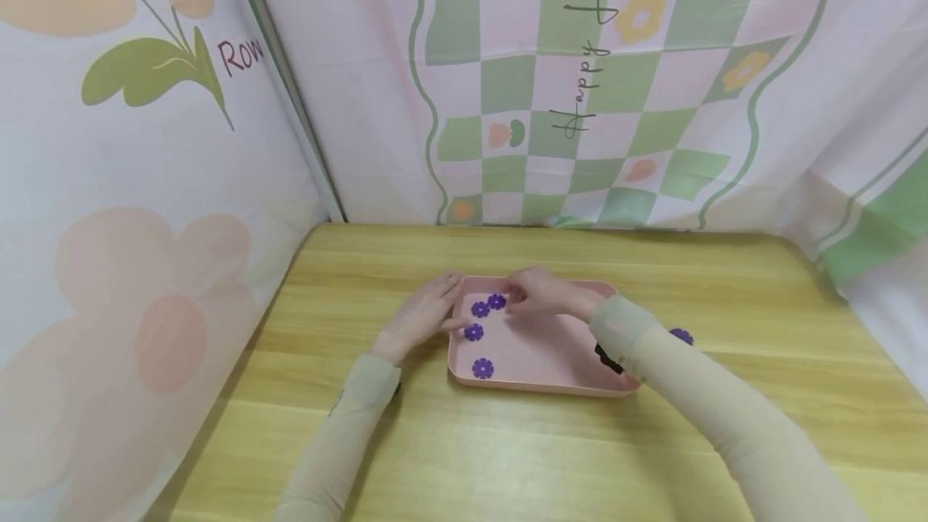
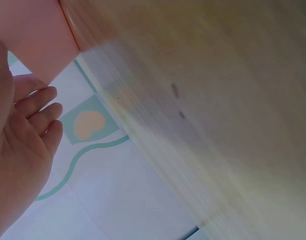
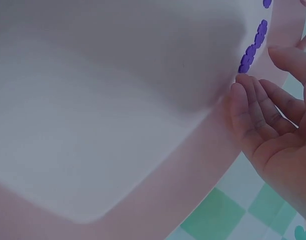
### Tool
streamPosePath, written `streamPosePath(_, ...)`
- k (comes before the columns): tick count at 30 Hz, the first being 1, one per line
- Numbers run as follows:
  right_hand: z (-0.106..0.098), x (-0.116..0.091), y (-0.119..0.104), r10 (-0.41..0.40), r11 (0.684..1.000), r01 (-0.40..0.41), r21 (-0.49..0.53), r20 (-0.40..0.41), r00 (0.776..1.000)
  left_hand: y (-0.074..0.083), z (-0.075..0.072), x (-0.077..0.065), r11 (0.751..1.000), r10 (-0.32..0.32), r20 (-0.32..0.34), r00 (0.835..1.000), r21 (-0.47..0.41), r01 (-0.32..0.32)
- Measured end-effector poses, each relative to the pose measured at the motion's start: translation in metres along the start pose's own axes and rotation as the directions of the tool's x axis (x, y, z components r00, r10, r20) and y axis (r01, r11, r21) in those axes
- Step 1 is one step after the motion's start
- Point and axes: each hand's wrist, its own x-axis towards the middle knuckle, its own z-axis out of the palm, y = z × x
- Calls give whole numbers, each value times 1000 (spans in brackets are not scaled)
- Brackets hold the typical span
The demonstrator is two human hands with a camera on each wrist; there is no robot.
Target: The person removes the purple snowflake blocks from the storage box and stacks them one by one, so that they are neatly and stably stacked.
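Observation:
A shallow pink tray (image 1: 544,389) lies on the wooden table, with several purple snowflake-shaped discs (image 1: 482,368) along its left side. My left hand (image 1: 420,316) rests at the tray's left rim, the thumb reaching over it near one disc. From the left wrist, the fingers of that hand (image 2: 33,130) look loosely extended beside the tray's outer wall (image 2: 38,40). My right hand (image 1: 544,294) is inside the tray by its far side. Its gently bent fingertips come right up to two discs (image 3: 248,57) lying end to end, and nothing shows between thumb and fingers.
Another purple disc (image 1: 681,336) lies on the table right of the tray, partly hidden behind the right sleeve (image 1: 696,377). A dark strap (image 1: 609,358) shows under the right wrist. Printed curtains (image 1: 377,103) border the table (image 1: 507,457) at the back and sides.

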Motion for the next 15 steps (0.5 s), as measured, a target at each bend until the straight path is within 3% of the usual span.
streamPosePath(15,11,9,2,-33,996,32,-89,-16,999,0,1,0,1000,-3,-2,1000,4,3)
